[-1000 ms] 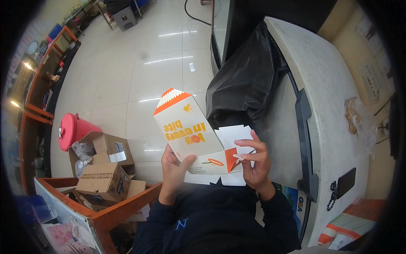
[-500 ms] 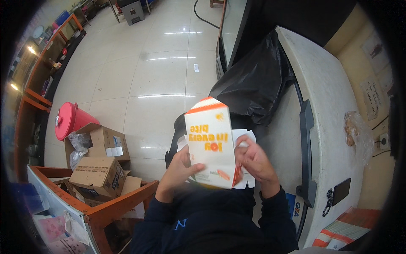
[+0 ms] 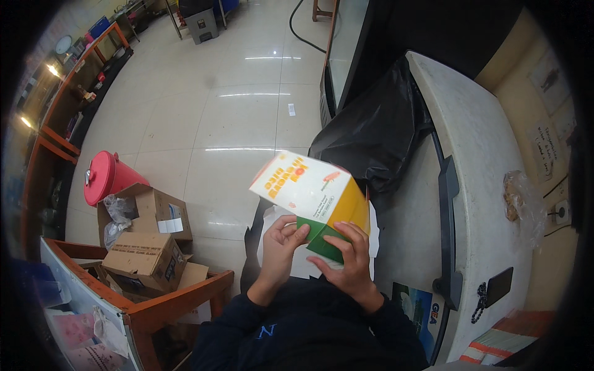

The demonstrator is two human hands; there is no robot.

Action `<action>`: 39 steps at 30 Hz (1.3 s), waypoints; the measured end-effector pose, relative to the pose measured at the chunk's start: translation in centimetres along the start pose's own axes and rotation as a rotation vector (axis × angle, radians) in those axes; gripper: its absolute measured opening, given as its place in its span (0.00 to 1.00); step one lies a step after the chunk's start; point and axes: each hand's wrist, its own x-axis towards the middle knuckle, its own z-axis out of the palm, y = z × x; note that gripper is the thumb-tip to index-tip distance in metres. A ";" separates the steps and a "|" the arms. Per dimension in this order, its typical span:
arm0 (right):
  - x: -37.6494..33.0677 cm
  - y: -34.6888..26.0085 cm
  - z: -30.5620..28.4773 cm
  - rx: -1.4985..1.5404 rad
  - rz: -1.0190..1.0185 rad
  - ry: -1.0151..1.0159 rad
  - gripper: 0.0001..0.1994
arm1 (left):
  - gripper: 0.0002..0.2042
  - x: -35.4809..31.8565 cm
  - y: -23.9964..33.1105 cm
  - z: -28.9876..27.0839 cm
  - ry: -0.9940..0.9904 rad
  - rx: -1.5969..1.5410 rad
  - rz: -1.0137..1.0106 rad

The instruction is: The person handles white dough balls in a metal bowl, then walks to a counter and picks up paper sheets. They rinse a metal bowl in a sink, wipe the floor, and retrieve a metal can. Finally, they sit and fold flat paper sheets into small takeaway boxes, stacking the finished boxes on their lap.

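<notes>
A folding paperboard food box (image 3: 300, 185), white with yellow and green panels, is held tilted over my lap. Its green end (image 3: 318, 238) points toward me and its yellow side (image 3: 349, 207) faces right. My left hand (image 3: 278, 253) grips the green end's left edge, thumb on top. The fingers of my right hand (image 3: 349, 256) curl over the green and yellow panels, with the thumb at the lower edge. Beneath the box, white sheet-like pieces (image 3: 269, 216) lie on my lap; the box hides much of them.
A white chest-like unit (image 3: 476, 161) with a dark handle stands at the right, holding a phone (image 3: 500, 283) and a plastic bag (image 3: 523, 198). Black plastic (image 3: 371, 123) drapes beside it. Cardboard boxes (image 3: 139, 263), an orange-framed stand (image 3: 179, 294) and a pink bin (image 3: 111, 176) are at the left.
The box has turned and tipped, bringing its yellow side and green end into view. My right hand has moved from its right edge onto the green end; my left hand has shifted slightly right.
</notes>
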 end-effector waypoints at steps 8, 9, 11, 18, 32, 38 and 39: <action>0.7 0.2 0.6 0.358 0.116 0.116 0.07 | 0.10 -1.9 -1.1 1.7 0.327 0.876 0.658; 1.0 0.0 0.7 0.383 0.162 0.085 0.07 | 0.11 -2.1 -1.3 1.7 0.366 1.041 0.726; 1.4 -0.2 0.9 0.406 0.179 0.131 0.06 | 0.13 -2.1 -1.3 1.6 0.353 1.060 0.724; 1.8 0.4 1.2 0.514 0.230 0.136 0.05 | 0.11 -1.9 -0.2 1.1 0.080 0.558 0.353; 2.8 -1.0 1.8 -0.084 -0.097 -0.177 0.16 | 0.10 2.0 1.1 -0.4 0.076 0.411 0.176; 3.5 0.0 -0.3 -0.040 -0.462 -0.328 0.19 | 0.15 2.1 1.3 -1.0 -0.516 0.259 -0.216; 3.9 0.0 -0.5 -0.053 -0.543 -0.474 0.19 | 0.18 2.1 1.3 -1.0 -0.638 0.162 -0.279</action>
